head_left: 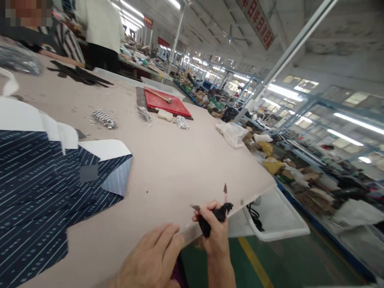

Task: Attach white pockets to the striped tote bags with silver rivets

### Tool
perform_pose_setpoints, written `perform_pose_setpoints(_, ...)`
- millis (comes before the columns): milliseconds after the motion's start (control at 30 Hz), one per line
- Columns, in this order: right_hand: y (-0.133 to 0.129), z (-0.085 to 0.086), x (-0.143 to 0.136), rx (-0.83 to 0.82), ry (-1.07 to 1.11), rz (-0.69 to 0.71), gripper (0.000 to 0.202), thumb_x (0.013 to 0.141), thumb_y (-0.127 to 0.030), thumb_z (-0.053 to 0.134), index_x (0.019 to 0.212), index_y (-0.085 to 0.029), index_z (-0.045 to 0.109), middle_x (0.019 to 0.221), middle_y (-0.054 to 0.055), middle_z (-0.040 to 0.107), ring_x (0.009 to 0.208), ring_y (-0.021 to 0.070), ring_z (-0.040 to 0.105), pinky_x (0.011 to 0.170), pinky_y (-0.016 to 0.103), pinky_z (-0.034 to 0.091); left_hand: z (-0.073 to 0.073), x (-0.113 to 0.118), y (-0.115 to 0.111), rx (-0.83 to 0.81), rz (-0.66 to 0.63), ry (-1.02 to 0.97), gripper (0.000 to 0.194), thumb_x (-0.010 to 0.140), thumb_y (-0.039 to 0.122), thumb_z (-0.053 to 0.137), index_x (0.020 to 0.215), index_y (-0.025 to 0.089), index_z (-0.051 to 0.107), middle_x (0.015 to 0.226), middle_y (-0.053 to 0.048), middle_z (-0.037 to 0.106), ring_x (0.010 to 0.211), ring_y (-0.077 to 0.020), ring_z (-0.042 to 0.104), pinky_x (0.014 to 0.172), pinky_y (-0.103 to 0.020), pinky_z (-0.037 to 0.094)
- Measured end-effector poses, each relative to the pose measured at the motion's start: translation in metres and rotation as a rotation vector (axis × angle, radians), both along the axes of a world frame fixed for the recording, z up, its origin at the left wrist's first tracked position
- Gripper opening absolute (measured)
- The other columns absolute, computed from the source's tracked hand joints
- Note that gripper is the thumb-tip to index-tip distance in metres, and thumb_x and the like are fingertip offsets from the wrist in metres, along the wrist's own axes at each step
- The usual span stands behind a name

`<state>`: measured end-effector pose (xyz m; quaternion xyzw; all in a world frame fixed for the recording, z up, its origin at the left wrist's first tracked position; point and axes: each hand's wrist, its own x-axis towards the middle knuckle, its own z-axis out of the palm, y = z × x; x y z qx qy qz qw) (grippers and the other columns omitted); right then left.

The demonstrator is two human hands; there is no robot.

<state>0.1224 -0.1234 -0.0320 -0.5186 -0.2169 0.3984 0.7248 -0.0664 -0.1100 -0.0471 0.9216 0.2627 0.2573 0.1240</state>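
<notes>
Navy striped cloth (33, 192) fills the left of the frame, white pieces (21, 116) along its upper edge. Upper left, black strips (78, 75) lie in a loose pile near a person in a pale top (102, 28). Above centre, a hammer (157, 94) rests on a red board (180, 108) — lower right, a white tray (283, 218) holds dark loops (255, 219).

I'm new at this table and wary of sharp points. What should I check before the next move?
1. Right hand closed round the black tool: ok.
2. Its pointed tips covered: not ok, both bare.
3. Left hand apart from the tips: ok.
4. Striped fabric flat: not ok, a corner looks folded.
5. Hammer away from the hands: ok, on the red board.
6. Tip sharpness: cannot tell.
</notes>
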Motion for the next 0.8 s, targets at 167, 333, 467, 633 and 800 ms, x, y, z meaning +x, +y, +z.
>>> perform_pose_setpoints(167, -0.054, -0.002, 0.054, -0.122, -0.033, -0.094, 0.04, 0.061, -0.03, 0.084, 0.073, -0.021, 0.048, 0.053, -0.006, 0.06, 0.048, 0.0115, 0.059, 0.044, 0.02, 0.047, -0.046, 0.035, 0.005, 0.168, 0.054, 0.253, 0.053, 0.077, 0.009, 0.056, 0.128, 0.021, 0.055, 0.134, -0.014, 0.057, 0.122, -0.0318, 0.053, 0.095, -0.045, 0.049)
perform_pose_setpoints(333, -0.088, -0.04, 0.074, -0.295, -0.05, -0.172, 0.046, 0.056, -0.038, 0.086, 0.072, -0.02, 0.046, 0.047, -0.006, 0.057, 0.042, 0.0104, 0.055, 0.039, 0.018, 0.043, -0.066, 0.054, 0.008, 0.381, 0.128, 0.189, 0.051, 0.082, 0.001, 0.045, 0.123, 0.026, 0.06, 0.127, -0.008, 0.062, 0.118, -0.0273, 0.055, 0.094, -0.041, 0.047)
perform_pose_setpoints(467, -0.097, -0.061, 0.075, -0.382, -0.014, -0.174, 0.05, 0.05, -0.039, 0.086, 0.069, -0.02, 0.044, 0.045, -0.006, 0.055, 0.041, 0.0116, 0.055, 0.036, 0.019, 0.042, -0.049, 0.063, 0.008, 0.341, 0.074, 0.241, 0.053, 0.08, -0.003, 0.042, 0.12, 0.025, 0.062, 0.119, -0.007, 0.066, 0.109, -0.0257, 0.059, 0.09, -0.04, 0.049)
perform_pose_setpoints(633, -0.098, -0.044, 0.062, -0.316, 0.058, -0.043, 0.038, 0.058, -0.03, 0.081, 0.069, -0.019, 0.046, 0.046, -0.007, 0.055, 0.04, 0.0096, 0.053, 0.037, 0.018, 0.043, 0.024, 0.064, 0.02, 0.004, -0.04, 0.455, 0.044, 0.081, -0.002, 0.035, 0.099, 0.021, 0.068, 0.094, -0.007, 0.068, 0.085, -0.0243, 0.063, 0.076, -0.04, 0.053)
perform_pose_setpoints(800, -0.067, -0.019, 0.05, -0.207, 0.135, 0.084, 0.035, 0.057, -0.025, 0.078, 0.071, -0.019, 0.047, 0.047, -0.006, 0.057, 0.038, 0.0097, 0.052, 0.034, 0.018, 0.042, 0.086, 0.057, 0.047, -0.092, 0.035, 0.47, 0.039, 0.084, 0.002, 0.031, 0.095, 0.018, 0.065, 0.093, -0.009, 0.064, 0.087, -0.0242, 0.062, 0.076, -0.038, 0.051)
